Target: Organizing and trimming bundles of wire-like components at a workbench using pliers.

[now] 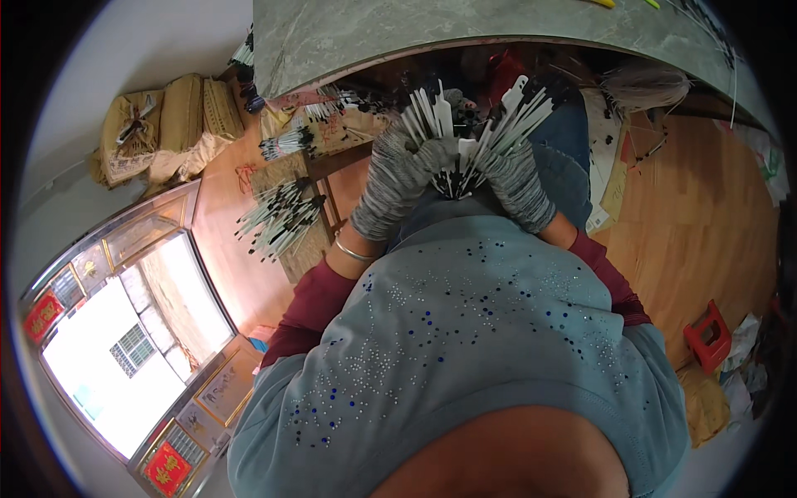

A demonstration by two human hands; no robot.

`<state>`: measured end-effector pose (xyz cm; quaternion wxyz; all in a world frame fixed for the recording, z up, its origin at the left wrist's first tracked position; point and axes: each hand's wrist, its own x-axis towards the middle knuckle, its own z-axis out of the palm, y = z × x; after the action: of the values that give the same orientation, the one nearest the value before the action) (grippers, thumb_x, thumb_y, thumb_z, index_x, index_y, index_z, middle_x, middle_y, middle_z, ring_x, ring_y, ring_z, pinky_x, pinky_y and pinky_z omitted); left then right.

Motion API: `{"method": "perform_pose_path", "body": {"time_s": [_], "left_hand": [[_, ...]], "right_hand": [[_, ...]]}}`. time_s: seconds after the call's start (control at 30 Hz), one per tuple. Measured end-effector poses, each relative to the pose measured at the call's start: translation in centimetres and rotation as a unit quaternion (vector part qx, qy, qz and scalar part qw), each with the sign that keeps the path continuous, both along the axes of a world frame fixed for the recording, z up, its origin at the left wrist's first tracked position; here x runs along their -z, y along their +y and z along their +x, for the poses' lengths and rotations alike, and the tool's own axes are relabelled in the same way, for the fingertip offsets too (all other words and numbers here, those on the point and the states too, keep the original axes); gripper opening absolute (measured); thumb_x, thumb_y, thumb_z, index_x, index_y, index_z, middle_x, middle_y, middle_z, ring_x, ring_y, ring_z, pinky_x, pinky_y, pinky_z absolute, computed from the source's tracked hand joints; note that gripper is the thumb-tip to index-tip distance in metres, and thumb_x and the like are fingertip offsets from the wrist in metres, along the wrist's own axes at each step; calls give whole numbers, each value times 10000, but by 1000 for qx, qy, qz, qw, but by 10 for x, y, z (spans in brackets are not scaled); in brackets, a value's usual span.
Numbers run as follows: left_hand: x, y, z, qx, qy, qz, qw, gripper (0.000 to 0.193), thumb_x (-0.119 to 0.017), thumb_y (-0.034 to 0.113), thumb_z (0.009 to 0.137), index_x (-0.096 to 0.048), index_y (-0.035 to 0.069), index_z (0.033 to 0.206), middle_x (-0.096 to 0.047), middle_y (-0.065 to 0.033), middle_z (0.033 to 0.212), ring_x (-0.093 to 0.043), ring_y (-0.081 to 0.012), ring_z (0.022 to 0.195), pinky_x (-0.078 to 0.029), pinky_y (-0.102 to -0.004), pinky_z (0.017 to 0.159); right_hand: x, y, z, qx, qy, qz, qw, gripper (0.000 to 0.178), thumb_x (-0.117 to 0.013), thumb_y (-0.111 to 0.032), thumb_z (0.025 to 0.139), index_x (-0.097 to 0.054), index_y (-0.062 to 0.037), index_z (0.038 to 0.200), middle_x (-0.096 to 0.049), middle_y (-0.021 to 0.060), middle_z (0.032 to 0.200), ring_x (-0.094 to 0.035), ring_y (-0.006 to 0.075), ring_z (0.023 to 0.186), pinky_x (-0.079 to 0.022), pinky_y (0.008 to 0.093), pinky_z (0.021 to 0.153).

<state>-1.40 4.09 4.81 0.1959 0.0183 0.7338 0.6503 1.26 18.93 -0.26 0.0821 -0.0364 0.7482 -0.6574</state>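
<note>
Both my hands wear grey striped knit gloves and are held close together over my lap. My left hand (397, 170) is closed round a fanned bundle of white sticks with black ends (427, 114). A second bundle of the same slim white sticks (523, 114) spreads upward from my closed right hand (519, 178). Between the gloves a broader white piece (467, 151) shows, and black tips poke out below. My fingers hide the middle of both bundles. What the sticks are exactly I cannot make out.
A grey marbled tabletop (398, 25) spans the far side beyond my hands. At left, piles of similar sticks (282, 217) lie on a low board, with stacked brown sacks (178, 116) behind. A red plastic stool (708, 336) stands at right on the wooden floor (689, 224).
</note>
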Motion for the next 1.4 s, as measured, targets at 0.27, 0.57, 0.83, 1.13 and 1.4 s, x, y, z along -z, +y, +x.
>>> {"method": "perform_pose_path", "body": {"time_s": [0.27, 0.57, 0.83, 1.13, 1.4], "left_hand": [[9, 4, -8, -6, 129, -32, 991, 249, -489, 174, 759, -516, -4, 931, -581, -90, 753, -559, -132, 659, -437, -231, 571], [-9, -24, -32, 54, -3, -94, 994, 212, -550, 158, 723, -544, 6, 869, -564, -57, 768, -523, -115, 669, -423, -223, 586], [-23, -7, -20, 162, 154, -121, 967, 214, -564, 155, 713, -545, 19, 876, -565, -68, 738, -528, -137, 651, -425, -238, 578], [-21, 8, -7, 72, -2, -31, 997, 226, -589, 116, 681, -541, 17, 878, -566, -63, 734, -531, -116, 643, -423, -221, 571], [-17, 12, 9, 49, 19, -29, 998, 218, -606, 105, 669, -555, 33, 868, -571, -46, 739, -533, -95, 654, -424, -215, 566]], "right_hand": [[4, -6, -2, -33, -37, -5, 999, 342, -542, -195, 733, -460, -20, 1016, -491, 86, 958, -473, 185, 874, -379, 306, 755], [-20, 20, -15, -126, -115, -462, 870, 284, -552, -137, 722, -490, -19, 972, -563, 28, 798, -525, 123, 703, -413, 216, 676], [1, 18, -14, 11, -126, -245, 961, 256, -545, -182, 733, -513, -25, 933, -560, 24, 783, -514, 91, 706, -416, 211, 642], [-3, 26, 1, 18, -39, -213, 976, 263, -569, -208, 720, -529, -8, 886, -548, 25, 757, -508, 85, 690, -415, 203, 623], [-17, 25, 4, -16, -75, -263, 962, 304, -610, -212, 688, -523, -14, 901, -537, 22, 778, -500, 80, 721, -409, 205, 652]]}}
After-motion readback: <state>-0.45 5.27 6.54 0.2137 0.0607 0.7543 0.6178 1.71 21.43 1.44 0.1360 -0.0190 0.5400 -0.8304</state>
